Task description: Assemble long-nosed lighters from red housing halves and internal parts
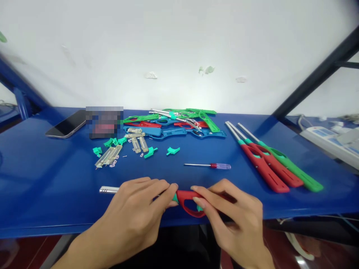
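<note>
A red lighter [188,195] with a silver tube and green parts lies level between my hands near the table's front edge. My left hand [140,209] wraps round its tube, whose tip sticks out to the left. The fingers of my right hand [232,213] pinch the red body beside the loop with the green trigger, covering its rear end. Beyond them lies a screwdriver [220,166] with a red and purple handle. Loose green triggers [150,152] and clear fuel tanks [109,155] are scattered to the left.
Coloured casing halves and metal tubes form a pile [171,131] at the back. Two red lighters and a green lighter [297,168] lie at the right. A phone [68,124] is at the back left. Blue-black posts rise at both sides; a white device [331,140] stands beyond the right edge.
</note>
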The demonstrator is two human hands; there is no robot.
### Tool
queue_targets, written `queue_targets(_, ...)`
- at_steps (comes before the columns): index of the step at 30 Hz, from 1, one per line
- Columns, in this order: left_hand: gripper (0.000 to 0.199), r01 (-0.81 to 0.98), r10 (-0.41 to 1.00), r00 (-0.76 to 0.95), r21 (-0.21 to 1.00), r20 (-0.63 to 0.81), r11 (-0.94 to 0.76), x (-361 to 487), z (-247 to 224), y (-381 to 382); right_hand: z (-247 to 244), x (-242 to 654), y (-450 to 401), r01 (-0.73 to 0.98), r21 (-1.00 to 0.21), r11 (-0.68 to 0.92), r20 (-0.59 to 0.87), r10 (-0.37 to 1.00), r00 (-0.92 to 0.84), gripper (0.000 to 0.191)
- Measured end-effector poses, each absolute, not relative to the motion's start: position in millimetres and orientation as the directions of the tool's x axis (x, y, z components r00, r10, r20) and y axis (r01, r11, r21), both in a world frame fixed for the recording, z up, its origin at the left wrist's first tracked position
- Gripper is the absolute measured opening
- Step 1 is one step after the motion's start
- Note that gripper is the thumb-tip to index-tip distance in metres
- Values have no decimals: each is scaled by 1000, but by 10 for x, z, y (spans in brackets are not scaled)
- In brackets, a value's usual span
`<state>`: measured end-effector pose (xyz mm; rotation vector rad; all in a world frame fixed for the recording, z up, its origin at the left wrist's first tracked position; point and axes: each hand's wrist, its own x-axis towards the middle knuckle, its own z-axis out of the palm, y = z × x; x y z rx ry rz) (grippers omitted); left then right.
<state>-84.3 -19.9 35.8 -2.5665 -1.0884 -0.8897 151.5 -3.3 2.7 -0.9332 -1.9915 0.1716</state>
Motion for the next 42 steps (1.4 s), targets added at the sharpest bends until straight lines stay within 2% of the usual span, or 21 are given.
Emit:
queue_targets(5,33,721,583,545,18,603,-693,-849,356,-255,50,1521,-19,518,-460,721,665,667,-337,19)
queue_targets(7,30,714,587,559,18,586,-700,-857,326,-225,33,1511,-11,547,-432,717,667,662,-341,18)
queue_targets(11,20,703,589,562,41,581,-710,-877,251,-96,-18,1456,-8,659,-310,685,703,632,-327,17)
queue_targets(14,23,712,622,552,74,556,-698,-934,221,-13,-18,1426,-22,730,-183,658,747,576,-332,16)
queue_targets(16,26,710,648,552,112,524,-695,-995,216,21,3,1452,-32,741,-158,653,735,579,-354,18)
queue_targets(21,34,717,647,549,99,529,-690,-1113,209,53,-2,1670,-10,732,-284,619,646,688,-331,29)
queue_targets(25,33,719,670,568,109,478,-687,-1137,189,51,-73,1768,36,693,-362,624,616,718,-325,21)
queue_targets(28,35,749,745,542,179,389,-638,-1165,179,44,-101,1765,54,671,-376,638,626,710,-324,17)
queue_targets(31,39,780,791,519,198,324,-593,-1186,180,42,-100,1762,54,647,-385,658,641,695,-325,16)
queue_targets(38,28,715,725,591,188,353,-674,-1168,205,14,-55,1795,42,608,-421,672,602,709,-367,19)
queue_targets(42,31,734,742,603,159,294,-660,-1159,242,-57,-24,1811,32,602,-433,671,571,721,-393,16)
